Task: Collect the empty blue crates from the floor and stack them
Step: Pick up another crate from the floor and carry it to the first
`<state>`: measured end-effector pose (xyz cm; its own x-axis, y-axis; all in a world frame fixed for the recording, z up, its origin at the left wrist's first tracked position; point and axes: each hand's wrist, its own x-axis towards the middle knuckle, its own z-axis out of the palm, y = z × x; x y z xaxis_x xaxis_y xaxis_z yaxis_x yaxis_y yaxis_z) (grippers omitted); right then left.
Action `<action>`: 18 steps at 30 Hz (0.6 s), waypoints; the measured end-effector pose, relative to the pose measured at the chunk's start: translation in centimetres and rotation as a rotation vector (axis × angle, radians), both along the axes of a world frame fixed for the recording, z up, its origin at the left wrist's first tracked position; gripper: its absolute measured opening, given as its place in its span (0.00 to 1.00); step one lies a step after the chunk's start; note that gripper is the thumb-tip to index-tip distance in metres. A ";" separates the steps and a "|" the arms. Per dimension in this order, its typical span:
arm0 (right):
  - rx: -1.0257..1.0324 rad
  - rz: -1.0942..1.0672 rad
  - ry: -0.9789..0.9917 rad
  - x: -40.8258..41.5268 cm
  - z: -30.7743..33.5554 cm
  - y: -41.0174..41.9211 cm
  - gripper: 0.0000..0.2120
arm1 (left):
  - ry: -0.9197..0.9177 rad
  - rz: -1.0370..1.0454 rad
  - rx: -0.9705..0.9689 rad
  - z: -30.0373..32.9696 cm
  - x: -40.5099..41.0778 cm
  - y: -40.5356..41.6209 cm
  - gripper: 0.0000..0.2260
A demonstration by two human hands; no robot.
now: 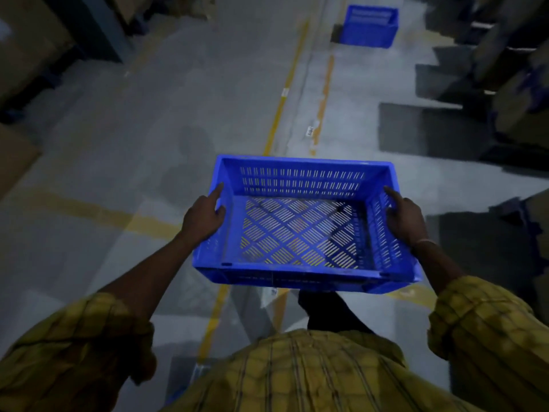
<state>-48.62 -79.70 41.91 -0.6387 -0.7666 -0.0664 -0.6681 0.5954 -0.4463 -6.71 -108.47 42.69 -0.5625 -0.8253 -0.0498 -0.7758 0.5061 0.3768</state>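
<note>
Blue crate [303,224] is up off the floor, carried out in front of the person's stomach with the open top facing the camera, and it's empty, you can see the floor right through the slotted bottom. Left grip [203,217] is on the crate's left wall, grasping the rim with the thumb hooked inside and the index finger lying straight along the top edge. Right grip [405,218] does the same thing on the right wall: thumb inside, index pointing forward along the rim, thin band on that wrist.

Way beyond both grips, farther down the aisle and a bit toward the right-grip side, a second blue crate [370,25] sits on the grey floor [148,129]. Yellow floor lines [285,93] run from under the held crate up toward it. Cardboard boxes [26,49] are stacked off past the left grip, and dark shelving [511,69] lines the side past the right grip. Rolled-up yellow checked sleeves [487,328] on both arms. Pretty dim and blurry overall.
</note>
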 end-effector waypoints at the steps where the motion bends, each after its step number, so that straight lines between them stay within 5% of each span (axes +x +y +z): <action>1: 0.002 -0.017 -0.010 -1.6 -0.3 -0.6 0.29 | -0.002 -0.014 0.002 -0.1 -2.1 -1.1 0.30; 18: -0.071 -0.138 -0.066 -28.8 2.4 -12.7 0.27 | 0.083 -0.087 -0.018 3.0 -32.4 -17.3 0.24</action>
<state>-77.46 -92.36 44.29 -0.7341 -0.6764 -0.0603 -0.5501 0.6444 -0.5311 -39.08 -125.81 45.65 -0.6339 -0.7733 0.0139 -0.6950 0.5775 0.4283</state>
